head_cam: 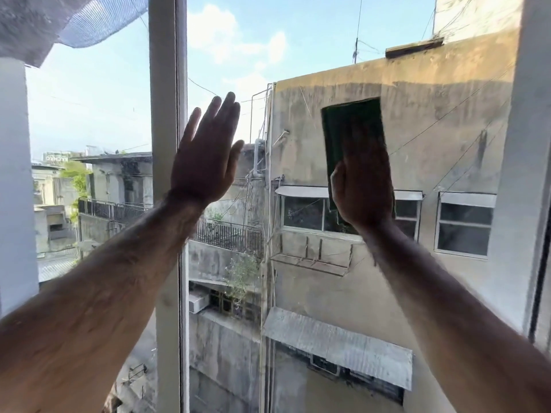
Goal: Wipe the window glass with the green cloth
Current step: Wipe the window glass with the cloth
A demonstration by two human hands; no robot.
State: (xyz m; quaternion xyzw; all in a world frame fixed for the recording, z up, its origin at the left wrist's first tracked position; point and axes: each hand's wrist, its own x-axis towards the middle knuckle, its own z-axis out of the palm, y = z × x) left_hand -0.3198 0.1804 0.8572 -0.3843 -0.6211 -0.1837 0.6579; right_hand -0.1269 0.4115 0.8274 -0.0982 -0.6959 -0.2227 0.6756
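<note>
The window glass (313,278) fills the middle and right of the view, with buildings and sky behind it. A dark green cloth (343,129), folded into a rectangle, lies flat against the pane at upper right. My right hand (362,180) presses on the cloth with straight fingers and covers its lower half. My left hand (205,156) is raised flat with fingers apart, next to the white frame post, and holds nothing. Whether its palm touches the glass I cannot tell.
A white vertical frame post (167,114) divides the window left of centre. Another white frame edge (518,174) runs down the right side. A grey mesh curtain (59,22) hangs at the top left.
</note>
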